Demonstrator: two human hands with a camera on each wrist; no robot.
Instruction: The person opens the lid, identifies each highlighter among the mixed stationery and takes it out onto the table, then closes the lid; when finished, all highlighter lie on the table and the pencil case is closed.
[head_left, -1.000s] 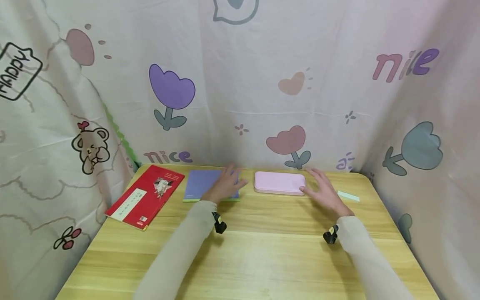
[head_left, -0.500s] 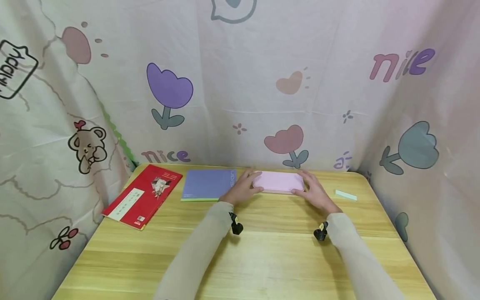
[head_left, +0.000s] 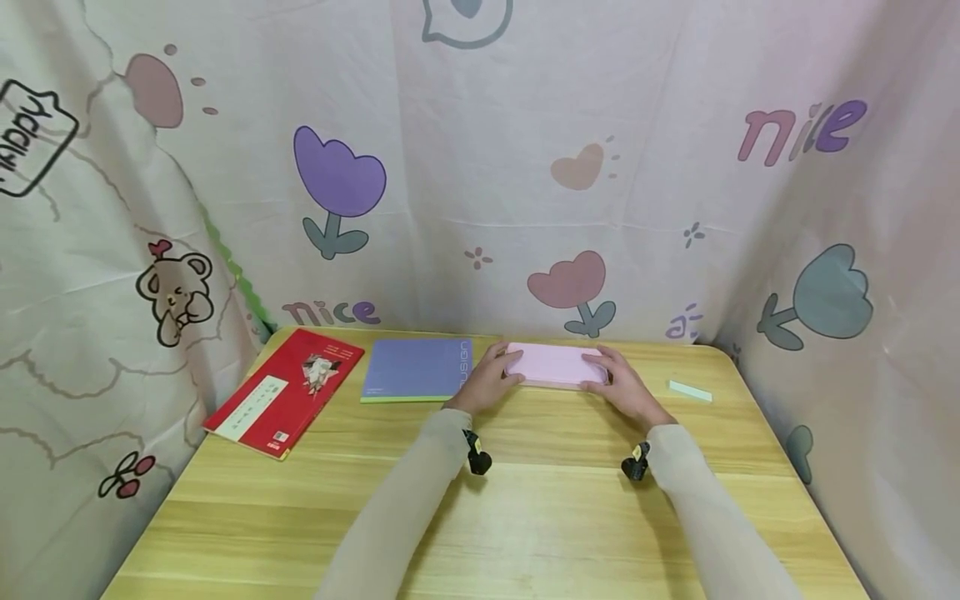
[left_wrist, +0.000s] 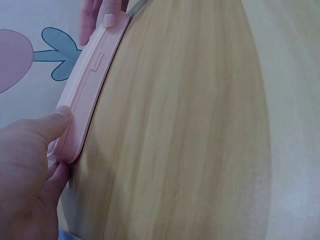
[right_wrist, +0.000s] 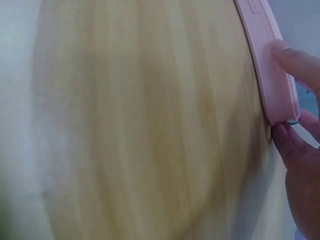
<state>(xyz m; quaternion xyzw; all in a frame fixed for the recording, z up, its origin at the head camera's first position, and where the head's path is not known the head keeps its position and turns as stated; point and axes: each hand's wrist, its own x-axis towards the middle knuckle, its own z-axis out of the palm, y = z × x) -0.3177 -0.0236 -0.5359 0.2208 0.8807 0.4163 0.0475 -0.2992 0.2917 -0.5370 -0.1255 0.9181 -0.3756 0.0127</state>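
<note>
A flat pink pencil case (head_left: 557,365) lies at the back of the wooden table, near the curtain. In the head view my left hand (head_left: 487,382) holds its left end and my right hand (head_left: 621,388) its right end. The left wrist view shows the left thumb (left_wrist: 57,122) on the front side of the case and fingers below at its end; a small tab sits midway along that side. Seen from the right wrist, the right thumb (right_wrist: 282,50) presses the same side while other fingers tuck under the corner. The case's back edge is hidden.
A blue-purple notebook (head_left: 412,367) lies just left of the left hand. Farther left is a red booklet (head_left: 288,392), set at a slant. A pale green strip (head_left: 690,391) lies right of the right hand. A printed curtain (head_left: 465,167) encloses the table's back and sides.
The left hand has moved right, from above the blue-purple notebook to the pencil case's left end. The right hand has moved left and closed in on its right end.
</note>
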